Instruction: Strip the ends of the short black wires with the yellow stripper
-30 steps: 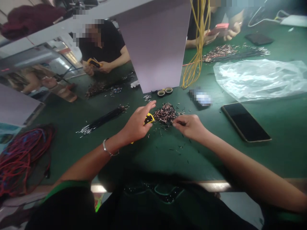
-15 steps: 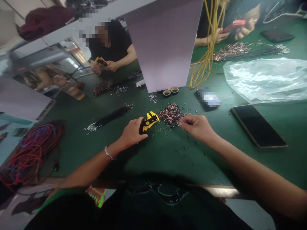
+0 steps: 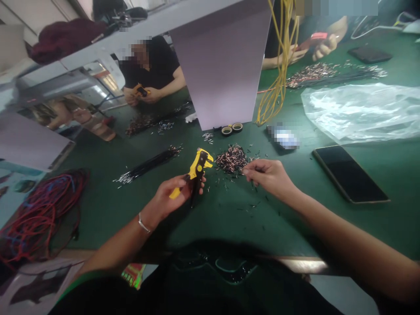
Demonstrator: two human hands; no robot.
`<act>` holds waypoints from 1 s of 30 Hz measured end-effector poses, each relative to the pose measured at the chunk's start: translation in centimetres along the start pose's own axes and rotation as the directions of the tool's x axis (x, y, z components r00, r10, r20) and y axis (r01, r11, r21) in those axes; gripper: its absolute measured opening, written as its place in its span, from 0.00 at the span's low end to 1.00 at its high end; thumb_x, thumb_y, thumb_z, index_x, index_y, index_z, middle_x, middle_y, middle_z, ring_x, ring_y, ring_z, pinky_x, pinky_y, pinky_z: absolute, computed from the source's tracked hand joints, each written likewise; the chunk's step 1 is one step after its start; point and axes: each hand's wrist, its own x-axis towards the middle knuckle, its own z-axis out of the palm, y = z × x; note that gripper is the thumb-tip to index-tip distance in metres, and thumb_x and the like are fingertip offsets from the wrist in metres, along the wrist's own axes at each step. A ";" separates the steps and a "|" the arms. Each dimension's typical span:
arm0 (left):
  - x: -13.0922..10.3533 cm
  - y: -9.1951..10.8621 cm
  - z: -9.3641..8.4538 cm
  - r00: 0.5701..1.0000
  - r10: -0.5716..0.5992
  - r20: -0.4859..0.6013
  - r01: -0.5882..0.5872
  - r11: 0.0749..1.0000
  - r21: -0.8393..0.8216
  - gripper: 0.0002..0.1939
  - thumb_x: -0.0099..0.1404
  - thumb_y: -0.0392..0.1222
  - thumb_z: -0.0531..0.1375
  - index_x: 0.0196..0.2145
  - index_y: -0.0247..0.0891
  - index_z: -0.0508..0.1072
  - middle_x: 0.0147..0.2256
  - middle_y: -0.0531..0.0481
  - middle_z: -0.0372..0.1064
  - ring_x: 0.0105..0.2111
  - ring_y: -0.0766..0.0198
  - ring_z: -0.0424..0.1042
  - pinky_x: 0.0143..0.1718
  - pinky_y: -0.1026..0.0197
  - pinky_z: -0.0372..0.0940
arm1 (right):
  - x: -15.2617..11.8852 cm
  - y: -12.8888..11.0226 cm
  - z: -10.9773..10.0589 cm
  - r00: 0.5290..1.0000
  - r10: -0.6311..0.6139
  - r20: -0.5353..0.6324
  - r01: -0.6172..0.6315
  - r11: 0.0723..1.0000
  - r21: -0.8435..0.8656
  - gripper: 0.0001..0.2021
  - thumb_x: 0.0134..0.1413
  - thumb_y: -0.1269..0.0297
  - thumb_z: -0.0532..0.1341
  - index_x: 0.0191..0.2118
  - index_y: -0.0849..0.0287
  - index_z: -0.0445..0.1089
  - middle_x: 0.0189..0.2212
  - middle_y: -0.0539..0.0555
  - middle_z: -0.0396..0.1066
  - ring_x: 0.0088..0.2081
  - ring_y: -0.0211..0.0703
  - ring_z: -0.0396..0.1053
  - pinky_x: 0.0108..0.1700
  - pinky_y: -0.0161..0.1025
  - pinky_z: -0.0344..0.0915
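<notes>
My left hand [image 3: 175,192] is wrapped round the handles of a yellow and black wire stripper [image 3: 199,164], its jaws tilted up and to the right over the table. My right hand [image 3: 264,170] is closed in a pinch at the right edge of a pile of short wire offcuts [image 3: 232,158], black with bare copper; what the fingertips hold, if anything, is too small to make out. To the left of the stripper lies a bundle of black wires [image 3: 149,165] with bright ends toward me.
Black tape rolls [image 3: 227,131] sit by an upright panel [image 3: 219,74]. A large phone [image 3: 351,174] and a plastic bag [image 3: 357,111] lie to the right. Red and blue cable [image 3: 49,214] is heaped at left. Yellow wires [image 3: 278,87] hang beyond. Co-workers sit across the table.
My left hand has taken hold of the wire stripper and turned it from lying flat to jaws upward. My right hand stays pinched beside the pile.
</notes>
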 end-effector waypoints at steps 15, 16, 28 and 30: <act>-0.7 1.0 2.9 0.981 -0.055 0.186 0.101 0.964 -0.248 0.33 0.55 0.47 0.58 0.58 0.41 0.64 0.45 0.38 0.69 0.38 0.54 0.71 0.37 0.47 0.70 | -0.9 -1.8 -0.1 0.999 -0.002 0.034 0.002 1.000 0.004 0.09 0.50 0.59 0.64 0.27 0.60 0.73 0.16 0.47 0.66 0.18 0.32 0.58 0.20 0.34 0.57; -0.6 1.0 3.0 0.983 -0.059 0.174 0.102 0.963 -0.248 0.33 0.54 0.46 0.60 0.58 0.40 0.64 0.44 0.38 0.69 0.38 0.54 0.71 0.37 0.48 0.70 | -1.0 -1.9 -0.1 0.999 -0.008 0.040 0.009 1.000 -0.015 0.09 0.51 0.60 0.63 0.26 0.60 0.73 0.15 0.47 0.66 0.18 0.32 0.58 0.20 0.34 0.57; 0.8 0.3 3.7 0.988 -0.050 0.148 0.097 0.940 -0.326 0.26 0.46 0.40 0.65 0.45 0.37 0.70 0.37 0.44 0.69 0.37 0.56 0.70 0.40 0.49 0.69 | -1.6 -2.2 1.3 0.978 0.174 0.114 -0.184 0.979 0.088 0.07 0.49 0.63 0.61 0.24 0.59 0.69 0.13 0.47 0.65 0.13 0.31 0.57 0.17 0.34 0.54; 1.1 0.3 3.9 0.987 -0.050 0.155 0.100 0.936 -0.336 0.26 0.45 0.38 0.66 0.45 0.37 0.71 0.37 0.44 0.70 0.37 0.56 0.69 0.40 0.50 0.69 | -1.8 -2.6 1.4 0.974 0.190 0.128 -0.206 0.970 0.132 0.07 0.48 0.64 0.61 0.24 0.58 0.69 0.13 0.46 0.65 0.13 0.31 0.56 0.16 0.33 0.54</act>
